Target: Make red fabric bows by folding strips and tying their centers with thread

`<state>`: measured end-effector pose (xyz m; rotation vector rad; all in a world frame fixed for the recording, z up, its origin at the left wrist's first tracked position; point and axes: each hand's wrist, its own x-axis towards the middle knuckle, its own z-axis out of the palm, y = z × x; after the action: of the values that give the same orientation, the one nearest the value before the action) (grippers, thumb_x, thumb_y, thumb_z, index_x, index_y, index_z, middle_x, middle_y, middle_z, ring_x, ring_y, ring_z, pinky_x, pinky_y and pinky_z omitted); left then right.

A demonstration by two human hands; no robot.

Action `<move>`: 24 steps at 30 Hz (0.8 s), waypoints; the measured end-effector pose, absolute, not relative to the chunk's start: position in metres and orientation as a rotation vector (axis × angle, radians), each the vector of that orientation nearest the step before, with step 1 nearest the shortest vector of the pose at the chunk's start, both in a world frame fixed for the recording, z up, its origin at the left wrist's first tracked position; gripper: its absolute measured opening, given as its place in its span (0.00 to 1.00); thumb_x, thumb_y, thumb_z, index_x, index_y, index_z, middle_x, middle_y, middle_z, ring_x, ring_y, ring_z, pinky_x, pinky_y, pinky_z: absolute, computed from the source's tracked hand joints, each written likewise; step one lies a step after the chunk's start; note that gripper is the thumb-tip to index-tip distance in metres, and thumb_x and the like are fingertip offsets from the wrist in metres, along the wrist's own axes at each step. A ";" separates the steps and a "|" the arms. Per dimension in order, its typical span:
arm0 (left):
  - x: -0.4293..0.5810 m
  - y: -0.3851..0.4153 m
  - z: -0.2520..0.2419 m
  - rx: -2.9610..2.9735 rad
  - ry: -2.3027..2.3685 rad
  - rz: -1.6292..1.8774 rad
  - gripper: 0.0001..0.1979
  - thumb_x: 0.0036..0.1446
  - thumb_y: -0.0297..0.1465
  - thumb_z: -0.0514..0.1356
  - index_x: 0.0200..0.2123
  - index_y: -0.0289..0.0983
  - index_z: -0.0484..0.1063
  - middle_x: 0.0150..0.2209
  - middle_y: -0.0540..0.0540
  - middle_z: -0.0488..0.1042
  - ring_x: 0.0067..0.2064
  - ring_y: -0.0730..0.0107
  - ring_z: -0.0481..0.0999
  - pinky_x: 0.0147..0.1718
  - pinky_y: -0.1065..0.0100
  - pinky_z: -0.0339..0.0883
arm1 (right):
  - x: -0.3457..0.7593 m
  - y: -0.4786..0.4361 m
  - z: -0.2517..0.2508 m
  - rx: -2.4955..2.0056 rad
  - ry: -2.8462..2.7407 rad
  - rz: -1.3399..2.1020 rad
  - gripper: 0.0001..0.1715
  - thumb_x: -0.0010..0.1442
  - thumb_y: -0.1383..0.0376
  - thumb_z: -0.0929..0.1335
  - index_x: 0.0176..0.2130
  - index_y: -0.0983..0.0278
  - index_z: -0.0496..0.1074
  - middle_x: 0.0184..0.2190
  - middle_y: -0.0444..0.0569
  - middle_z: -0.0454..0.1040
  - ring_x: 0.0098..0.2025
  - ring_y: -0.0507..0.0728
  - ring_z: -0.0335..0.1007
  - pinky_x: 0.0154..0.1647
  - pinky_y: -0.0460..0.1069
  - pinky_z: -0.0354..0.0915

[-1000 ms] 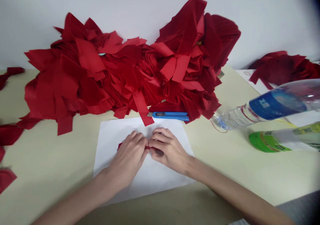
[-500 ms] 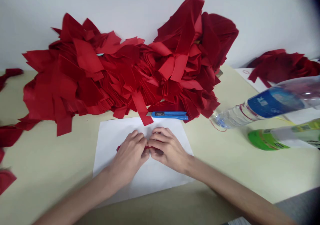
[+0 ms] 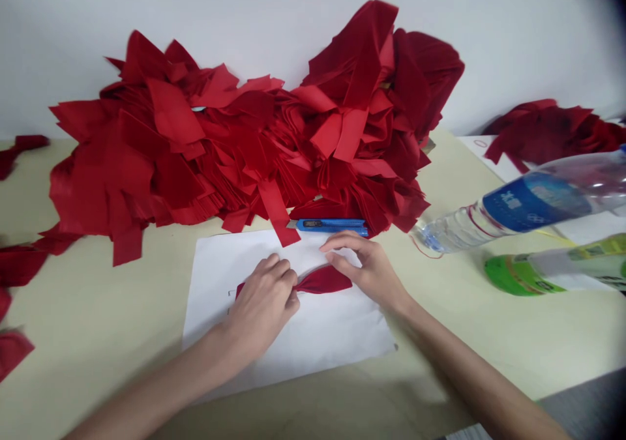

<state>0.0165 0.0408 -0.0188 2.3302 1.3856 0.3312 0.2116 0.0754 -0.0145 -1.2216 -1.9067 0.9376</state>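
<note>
A strip of red velvet ribbon [image 3: 325, 279] lies across the white paper sheet [image 3: 313, 349]. My left hand [image 3: 270, 296] pinches it near its middle, where it gathers into folds. Its right part fans out flat, and a bit of the left end peeks from behind my left hand. At that fanned end is my right hand [image 3: 364, 264], with thumb and forefinger apart and nothing between them. Just beyond the sheet lies a blue utility knife [image 3: 332, 225], its blade tip pointing left.
A large heap of red ribbon pieces [image 3: 235, 146] stands against the wall. To the right lie a clear bottle with a blue label [image 3: 533, 199] and a green-ended bottle [image 3: 523, 275]. More red pieces [image 3: 557, 130] sit at the far right, others [image 3: 22, 267] at the left edge.
My right hand has let go of the ribbon's middle and moved right and slightly up, uncovering the ribbon's right part. My left hand keeps its pinch, nearly in place.
</note>
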 end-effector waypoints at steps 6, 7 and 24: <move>0.017 0.043 -0.019 2.302 1.382 0.341 0.11 0.50 0.18 0.52 0.23 0.37 0.64 0.27 0.47 0.68 0.37 0.62 0.66 0.37 0.62 0.65 | 0.213 0.074 -0.016 -1.258 -1.877 0.987 0.08 0.59 0.70 0.64 0.34 0.61 0.73 0.35 0.46 0.73 0.39 0.55 0.69 0.42 0.51 0.65; 0.017 0.043 -0.019 2.300 1.380 0.344 0.11 0.50 0.18 0.52 0.23 0.37 0.64 0.27 0.47 0.68 0.37 0.62 0.66 0.37 0.61 0.65 | 0.213 0.071 -0.014 -1.250 -1.898 0.985 0.08 0.59 0.70 0.64 0.35 0.61 0.73 0.35 0.46 0.73 0.39 0.54 0.69 0.42 0.51 0.65; 0.011 0.044 -0.008 1.940 1.310 0.510 0.08 0.52 0.24 0.53 0.22 0.38 0.61 0.24 0.53 0.59 0.30 0.69 0.62 0.29 0.68 0.59 | 0.327 0.044 -0.022 -2.014 -2.044 -0.293 0.17 0.64 0.61 0.60 0.44 0.65 0.72 0.41 0.54 0.74 0.26 0.54 0.69 0.23 0.49 0.60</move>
<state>0.0106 0.0439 -0.0084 1.9400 1.3096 0.5097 0.3268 0.0439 -0.0220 -2.0138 -2.0445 -0.2931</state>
